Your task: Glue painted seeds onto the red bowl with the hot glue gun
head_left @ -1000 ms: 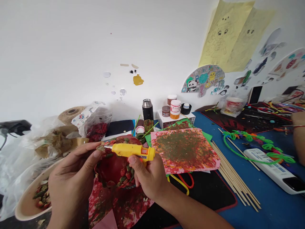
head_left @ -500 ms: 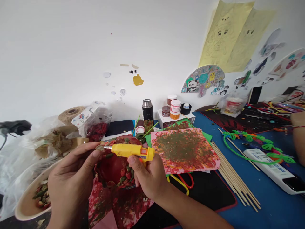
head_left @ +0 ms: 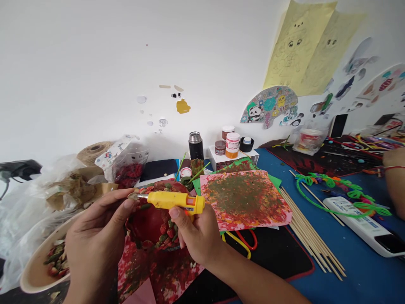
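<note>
Yellow glue gun [head_left: 172, 200], held level above the desk [head_left: 363, 270]: right hand [head_left: 198, 236] clenched round its grip, left hand [head_left: 95, 240] pinching a small seed piece [head_left: 133, 196] against the nozzle. The gun is likely light, rigid plastic, best held by the grip, its metal tip probably hot; the seed piece looks tiny, brittle and apt to slip. Room is tight: seed-studded red dome [head_left: 152, 221] directly beneath, bowl [head_left: 34, 270] to the left, skewers [head_left: 313, 230] to the right, free space only upward.

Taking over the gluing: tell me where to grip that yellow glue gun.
Grip the glue gun by its rear handle, as the right hand does, coming from the right: the level barrel's nozzle points left at the piece the left hand pinches.
</note>
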{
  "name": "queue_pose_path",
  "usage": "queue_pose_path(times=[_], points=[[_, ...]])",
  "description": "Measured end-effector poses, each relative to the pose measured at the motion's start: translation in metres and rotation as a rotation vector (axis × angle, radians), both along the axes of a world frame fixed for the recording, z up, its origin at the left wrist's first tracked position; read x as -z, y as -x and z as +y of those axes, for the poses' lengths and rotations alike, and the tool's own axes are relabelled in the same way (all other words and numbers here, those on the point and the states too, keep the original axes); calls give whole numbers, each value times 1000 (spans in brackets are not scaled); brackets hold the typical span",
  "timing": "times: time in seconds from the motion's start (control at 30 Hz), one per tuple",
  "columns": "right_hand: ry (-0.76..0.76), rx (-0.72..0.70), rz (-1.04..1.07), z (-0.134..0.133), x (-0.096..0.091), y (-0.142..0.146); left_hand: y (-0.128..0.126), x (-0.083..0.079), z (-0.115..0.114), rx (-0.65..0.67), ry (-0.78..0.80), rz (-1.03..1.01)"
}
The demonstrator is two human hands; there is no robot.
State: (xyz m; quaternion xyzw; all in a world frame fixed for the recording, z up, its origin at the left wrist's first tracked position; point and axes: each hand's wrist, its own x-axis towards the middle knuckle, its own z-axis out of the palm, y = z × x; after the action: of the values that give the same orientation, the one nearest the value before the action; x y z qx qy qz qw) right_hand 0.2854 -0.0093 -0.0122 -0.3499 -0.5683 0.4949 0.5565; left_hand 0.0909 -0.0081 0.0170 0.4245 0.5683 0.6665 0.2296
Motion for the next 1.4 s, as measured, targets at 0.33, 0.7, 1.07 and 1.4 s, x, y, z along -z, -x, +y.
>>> queue_pose_path(times=[0.33, 0.7, 1.07, 1.4], points=[[-24, -11, 64, 1, 1, 0, 1, 6, 3, 23, -7, 41], [3, 27, 30, 1, 3, 1, -1, 4, 1, 35, -4, 44], [-21, -6, 16, 0, -2, -2, -4, 4, 0, 37, 2, 52], [-73, -11, 109, 1, 3, 1, -3, 2, 0, -35, 0, 7]])
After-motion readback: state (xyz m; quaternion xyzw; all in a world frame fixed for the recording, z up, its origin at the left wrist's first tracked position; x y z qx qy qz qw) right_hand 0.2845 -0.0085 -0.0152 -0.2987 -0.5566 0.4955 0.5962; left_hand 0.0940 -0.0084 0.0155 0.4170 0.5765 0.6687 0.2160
